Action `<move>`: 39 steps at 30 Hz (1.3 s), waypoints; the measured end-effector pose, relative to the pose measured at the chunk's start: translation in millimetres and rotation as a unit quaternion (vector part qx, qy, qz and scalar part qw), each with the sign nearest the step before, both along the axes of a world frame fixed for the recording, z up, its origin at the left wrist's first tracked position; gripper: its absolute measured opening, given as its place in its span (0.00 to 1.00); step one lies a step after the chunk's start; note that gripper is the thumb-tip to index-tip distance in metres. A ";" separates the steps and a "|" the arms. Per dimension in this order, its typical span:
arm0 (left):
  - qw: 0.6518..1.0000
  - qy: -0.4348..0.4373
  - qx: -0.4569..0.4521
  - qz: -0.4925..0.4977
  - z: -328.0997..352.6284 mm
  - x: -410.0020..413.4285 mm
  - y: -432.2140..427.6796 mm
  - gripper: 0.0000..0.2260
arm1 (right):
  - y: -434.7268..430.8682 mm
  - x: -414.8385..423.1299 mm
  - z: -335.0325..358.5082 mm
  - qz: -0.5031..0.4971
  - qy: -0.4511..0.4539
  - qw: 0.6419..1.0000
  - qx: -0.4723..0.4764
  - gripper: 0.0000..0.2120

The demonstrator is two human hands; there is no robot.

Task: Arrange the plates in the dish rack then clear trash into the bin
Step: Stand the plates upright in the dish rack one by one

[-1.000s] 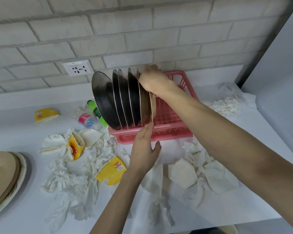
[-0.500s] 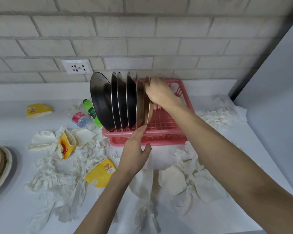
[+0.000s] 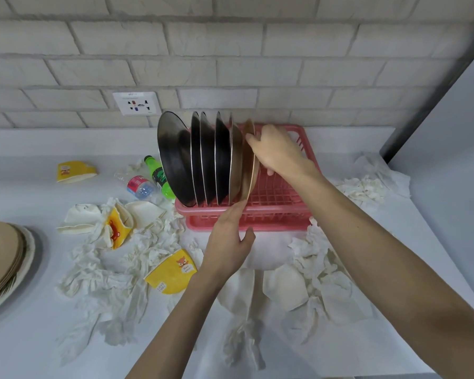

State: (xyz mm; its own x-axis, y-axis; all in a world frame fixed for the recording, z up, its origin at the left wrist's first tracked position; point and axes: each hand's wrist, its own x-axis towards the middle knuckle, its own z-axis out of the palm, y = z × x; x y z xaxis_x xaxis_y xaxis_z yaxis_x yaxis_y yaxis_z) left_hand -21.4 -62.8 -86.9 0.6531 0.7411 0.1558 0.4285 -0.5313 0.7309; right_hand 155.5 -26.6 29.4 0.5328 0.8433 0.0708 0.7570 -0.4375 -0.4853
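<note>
A pink dish rack (image 3: 271, 212) stands against the brick wall. Several steel plates (image 3: 205, 160) stand on edge in its left half. A beige plate (image 3: 250, 162) stands upright at the right end of that row. My right hand (image 3: 277, 151) grips the beige plate's rim from the right side. My left hand (image 3: 227, 242) is open, fingertips touching the plate's lower edge at the rack's front wall. A stack of beige plates (image 3: 3, 258) lies at the counter's left edge.
Crumpled white tissues (image 3: 107, 274) and flattened yellow paper cups (image 3: 173, 272) litter the counter in front of and left of the rack. A green bottle (image 3: 159, 173) and a small clear bottle (image 3: 138, 186) lie beside the rack. More tissues (image 3: 364, 187) are at the right.
My right hand has slid from the top of the beige plate down its right side. The plate now stands more upright in the rack. The left hand stayed at its lower edge.
</note>
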 end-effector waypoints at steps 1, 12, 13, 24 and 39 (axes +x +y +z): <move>1.000 -0.007 -0.001 -0.001 1.7 -2.6 -0.8 0.26 | -3.7 -1.2 2.6 -0.006 -0.029 1.000 0.008 0.18; 0.979 -0.133 -0.115 0.108 32.8 -101.0 0.9 0.11 | -38.1 -103.2 0.0 0.146 -0.022 0.981 0.129 0.07; 0.975 -0.134 -0.120 0.128 33.4 -116.5 3.2 0.11 | -36.5 -115.3 -6.4 0.167 -0.014 0.977 0.128 0.07; 0.939 -0.062 -0.103 0.322 20.8 -290.9 41.4 0.11 | 17.3 -259.8 -88.0 0.375 0.061 0.925 -0.016 0.09; 0.847 0.208 -0.060 0.486 -20.6 -530.2 201.8 0.24 | 122.0 -417.8 -128.5 0.365 0.124 0.919 -0.086 0.15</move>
State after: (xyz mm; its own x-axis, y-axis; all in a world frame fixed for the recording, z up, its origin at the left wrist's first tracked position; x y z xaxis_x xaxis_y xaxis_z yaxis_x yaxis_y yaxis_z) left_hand -551.6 139.0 -107.5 -0.2951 0.9541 -0.0516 0.8540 0.2876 0.4336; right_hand -262.3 95.4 -99.2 -0.1972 0.9696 -0.1447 0.7551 0.0561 -0.6533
